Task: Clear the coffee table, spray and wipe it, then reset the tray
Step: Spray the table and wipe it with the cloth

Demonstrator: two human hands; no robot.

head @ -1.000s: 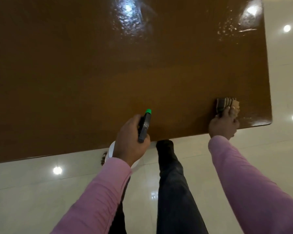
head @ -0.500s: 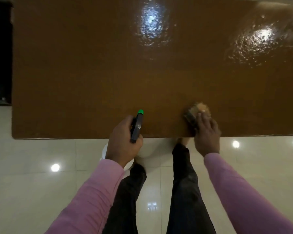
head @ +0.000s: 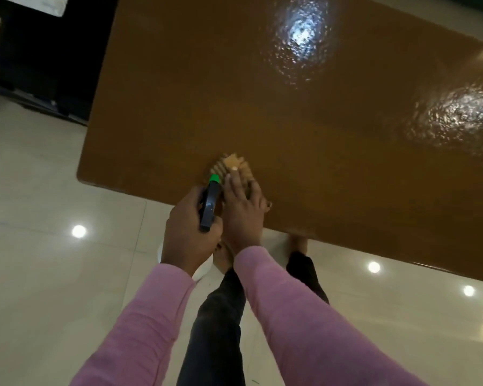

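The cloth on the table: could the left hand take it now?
Probably not: the left hand grips the spray bottle, and the right hand lies flat over most of the cloth.

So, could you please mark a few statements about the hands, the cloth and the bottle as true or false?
1. The left hand grips the spray bottle. True.
2. The right hand hangs free, touching nothing. False: it presses the cloth onto the coffee table.
3. The nozzle tip is red. False: it is green.
4. The cloth lies close to the table's near edge. True.
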